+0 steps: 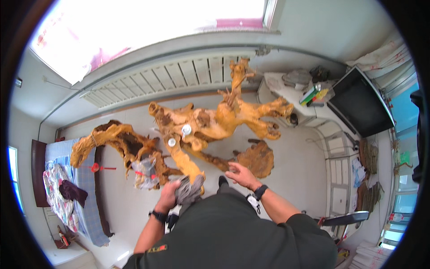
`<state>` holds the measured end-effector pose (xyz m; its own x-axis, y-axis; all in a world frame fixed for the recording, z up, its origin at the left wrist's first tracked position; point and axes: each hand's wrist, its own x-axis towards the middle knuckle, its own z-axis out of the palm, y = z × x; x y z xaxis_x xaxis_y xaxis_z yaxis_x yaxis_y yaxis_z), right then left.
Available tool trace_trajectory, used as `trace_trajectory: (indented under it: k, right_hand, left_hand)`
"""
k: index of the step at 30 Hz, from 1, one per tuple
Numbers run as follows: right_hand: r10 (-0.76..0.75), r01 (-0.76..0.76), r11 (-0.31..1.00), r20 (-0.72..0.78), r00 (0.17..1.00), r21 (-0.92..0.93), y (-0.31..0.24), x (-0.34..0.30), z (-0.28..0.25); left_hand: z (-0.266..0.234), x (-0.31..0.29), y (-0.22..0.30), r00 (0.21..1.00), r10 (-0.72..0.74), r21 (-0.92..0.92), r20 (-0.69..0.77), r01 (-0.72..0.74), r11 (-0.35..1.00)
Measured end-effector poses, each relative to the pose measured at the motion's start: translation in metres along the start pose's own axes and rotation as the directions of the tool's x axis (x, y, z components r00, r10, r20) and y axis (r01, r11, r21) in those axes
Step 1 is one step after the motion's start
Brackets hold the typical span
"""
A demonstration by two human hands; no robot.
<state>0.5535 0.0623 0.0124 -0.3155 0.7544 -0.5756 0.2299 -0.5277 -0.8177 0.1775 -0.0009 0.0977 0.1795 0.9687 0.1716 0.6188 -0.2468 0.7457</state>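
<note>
My left hand is closed around a grey cloth, which lies against the near end of a branch of a large varnished tree-root piece. My right hand hangs open and holds nothing, its fingers apart, near the edge of a flat brown wooden slab. On the root's upper surface sit a white cup-like thing and a small round white-topped object. Dark bands circle both of my wrists.
Left of the root piece stands an arched wooden root, with a clear plastic bag beside it. Further left is a bed with a blue checked cover. A radiator runs along the far wall; a desk with a black screen stands right.
</note>
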Motion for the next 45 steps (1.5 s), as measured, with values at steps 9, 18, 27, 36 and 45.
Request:
trace_trajectory:
  k: [9,18,27,36,45]
  right_hand:
    - [-0.303,0.128,0.92,0.468,0.83,0.37,-0.084,-0.036,0.102]
    - [-0.592,0.588,0.803,-0.02,0.805,-0.102,-0.107,-0.043,0.214]
    - [-0.72,0.745,0.666,0.242,0.65,-0.018,-0.144,-0.075,0.298]
    - [-0.752,0.725,0.3,0.314,0.579,-0.62,-0.121,-0.07,0.324]
    - [-0.794,0.705,0.393,0.169,0.584,-0.59,-0.06,-0.053,0.284]
  left_hand:
    - [-0.009,0.058,0.043,0.713,-0.071,-0.483,0.698,0.541,0.688]
    - [-0.05,-0.009,-0.011,0.889,0.067,-0.725,0.452,0.323,0.609]
    - [-0.117,-0.064,-0.087,0.76,-0.017,-0.733,0.649,0.631,0.255]
    - [-0.103,-0.084,-0.08,0.737,0.029,-0.703,0.675,0.655,-0.278]
    - [-0.103,-0.086,-0.072,0.639,0.196,-0.571,0.744,0.76,-0.309]
